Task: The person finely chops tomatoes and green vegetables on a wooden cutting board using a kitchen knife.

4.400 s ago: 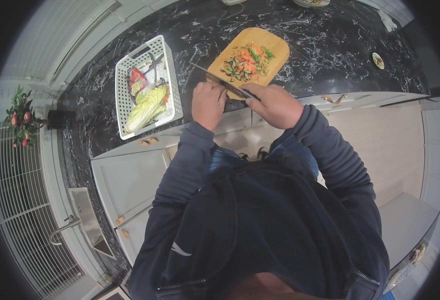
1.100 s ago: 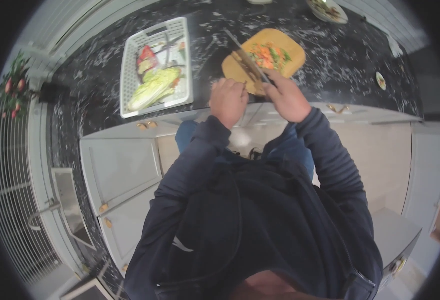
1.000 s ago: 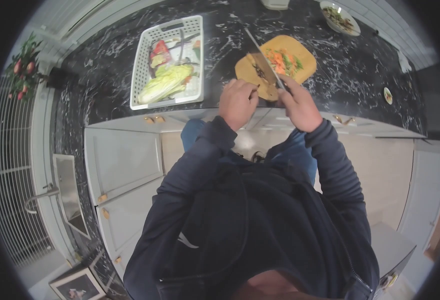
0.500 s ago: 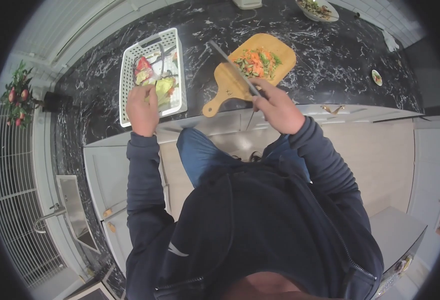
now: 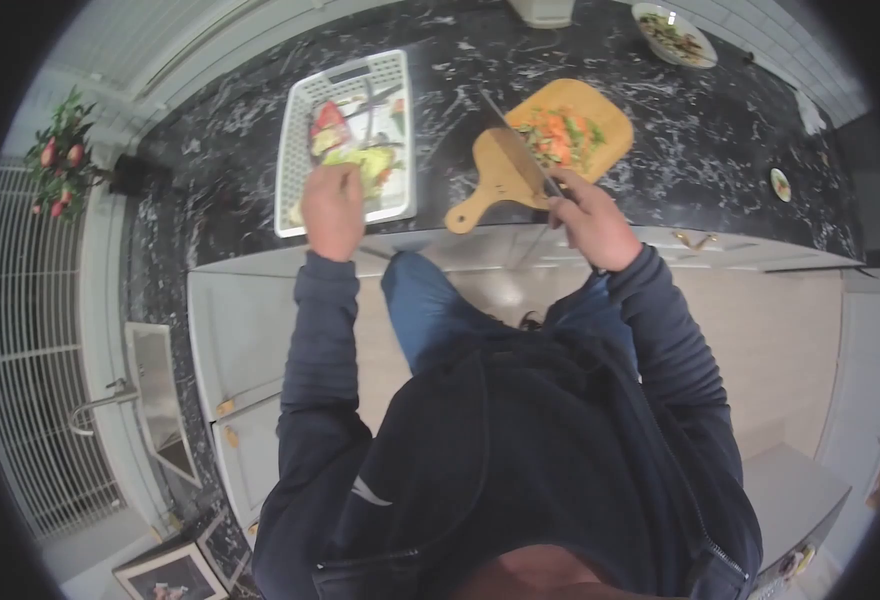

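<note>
Over the near end of the white perforated basket (image 5: 409, 140), my left hand (image 5: 334, 208) has its fingers bent together; whatever they may hold is hidden. Leafy green scraps (image 5: 372, 160) and a red-and-white piece (image 5: 329, 124) lie in the basket beyond it. My right hand (image 5: 594, 220) grips a long knife (image 5: 522, 140) by its handle, with the blade pointing up and left above the wooden cutting board (image 5: 501, 170). Chopped orange and green vegetables (image 5: 563, 138) lie on the board.
A bowl of chopped food (image 5: 674, 38) stands at the back right of the dark marbled counter (image 5: 230, 150). A small dish (image 5: 780, 184) is at the right. A sink (image 5: 161, 390) and red-fruited plant (image 5: 63, 152) are on the left.
The view has shifted, so the basket, board and both hands appear further right. My right hand still holds the knife over the board, and my left hand remains at the basket.
</note>
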### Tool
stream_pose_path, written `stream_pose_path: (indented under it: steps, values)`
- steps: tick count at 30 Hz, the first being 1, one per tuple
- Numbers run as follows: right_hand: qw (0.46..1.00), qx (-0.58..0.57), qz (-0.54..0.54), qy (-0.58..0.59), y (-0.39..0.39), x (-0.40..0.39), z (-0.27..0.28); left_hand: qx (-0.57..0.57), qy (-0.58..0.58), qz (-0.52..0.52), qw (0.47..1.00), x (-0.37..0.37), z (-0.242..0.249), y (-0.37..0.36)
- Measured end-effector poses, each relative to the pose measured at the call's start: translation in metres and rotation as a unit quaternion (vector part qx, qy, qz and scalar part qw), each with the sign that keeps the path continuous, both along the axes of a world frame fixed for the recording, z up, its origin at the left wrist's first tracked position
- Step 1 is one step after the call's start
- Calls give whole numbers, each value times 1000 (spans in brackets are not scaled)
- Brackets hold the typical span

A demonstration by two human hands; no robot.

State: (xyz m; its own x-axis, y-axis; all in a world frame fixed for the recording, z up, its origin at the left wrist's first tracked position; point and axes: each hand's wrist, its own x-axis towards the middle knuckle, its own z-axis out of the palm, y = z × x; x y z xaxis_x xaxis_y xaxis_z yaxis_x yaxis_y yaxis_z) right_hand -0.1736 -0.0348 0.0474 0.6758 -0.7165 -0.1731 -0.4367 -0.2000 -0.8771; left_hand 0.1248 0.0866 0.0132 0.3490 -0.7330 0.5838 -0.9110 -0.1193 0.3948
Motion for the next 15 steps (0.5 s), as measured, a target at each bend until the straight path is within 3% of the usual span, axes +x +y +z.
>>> stream_pose_path:
  steps: [6,12,15]
  values:
    - [999,21,-31,-8,8,6,5,36,30,-15,999,6,10,12]
    - [997,64,-37,6,15,12,13,1,21,46,999,29,13,37]
    - [998,57,-28,7,11,11,8,-2,92,64,994,27,18,46]
